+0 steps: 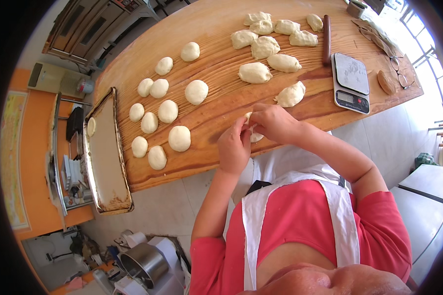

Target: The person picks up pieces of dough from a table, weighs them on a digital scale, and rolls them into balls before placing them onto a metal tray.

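Observation:
My left hand and my right hand meet at the near edge of the wooden table, their fingers pinching a small dough piece that they partly cover. Just beyond my right hand lies a wrinkled dough piece. Farther off are several oblong dough pieces, some touching. To the left, several smooth round dough balls sit spread over the wood, two of them side by side in contact.
At the table's left end stands a metal baking tray with a small dough disc on it. On the right are a brown rolling pin, a digital kitchen scale, a brown oval object and eyeglasses. The wooden table ends close before me.

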A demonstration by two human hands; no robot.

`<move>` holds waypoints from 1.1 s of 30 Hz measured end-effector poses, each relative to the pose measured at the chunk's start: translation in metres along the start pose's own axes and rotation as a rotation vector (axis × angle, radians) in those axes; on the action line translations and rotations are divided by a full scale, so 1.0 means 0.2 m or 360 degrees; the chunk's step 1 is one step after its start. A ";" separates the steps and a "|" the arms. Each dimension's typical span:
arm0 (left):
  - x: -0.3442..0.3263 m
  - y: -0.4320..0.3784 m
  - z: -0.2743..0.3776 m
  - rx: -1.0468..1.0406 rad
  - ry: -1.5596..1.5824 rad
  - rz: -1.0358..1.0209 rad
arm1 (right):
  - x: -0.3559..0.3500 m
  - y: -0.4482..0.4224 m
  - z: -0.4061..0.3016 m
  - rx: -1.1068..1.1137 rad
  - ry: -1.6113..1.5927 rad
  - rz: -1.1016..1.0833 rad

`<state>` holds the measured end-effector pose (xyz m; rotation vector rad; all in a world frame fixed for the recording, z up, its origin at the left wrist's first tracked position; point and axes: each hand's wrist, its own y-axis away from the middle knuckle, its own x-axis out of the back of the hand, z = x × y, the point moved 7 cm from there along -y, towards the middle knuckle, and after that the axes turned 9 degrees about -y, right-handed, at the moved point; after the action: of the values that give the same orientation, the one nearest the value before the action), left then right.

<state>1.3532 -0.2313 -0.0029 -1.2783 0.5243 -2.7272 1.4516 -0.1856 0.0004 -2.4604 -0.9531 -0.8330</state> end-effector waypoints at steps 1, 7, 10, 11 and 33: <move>0.03 0.00 0.04 -0.0136 -0.0099 0.0049 | 0.04 0.02 -0.01 0.0055 -0.0077 0.0149; 0.02 0.05 0.05 -0.0160 -0.0066 0.0181 | 0.06 0.07 0.05 0.0076 -0.0181 0.0236; 0.00 0.01 -0.01 -0.0129 0.0019 0.0145 | 0.04 0.03 -0.01 0.0106 -0.0071 0.0187; 0.01 0.01 -0.04 -0.0102 0.0081 0.0119 | 0.07 0.02 0.00 0.0086 -0.0105 0.0272; -0.05 -0.06 0.04 0.0080 -0.0060 -0.0056 | 0.03 0.13 0.09 0.0078 0.0117 0.0237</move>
<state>1.3667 -0.2202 -0.0024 -1.3367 0.4304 -2.7202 1.4805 -0.1927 -0.0131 -2.4069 -0.7456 -0.8329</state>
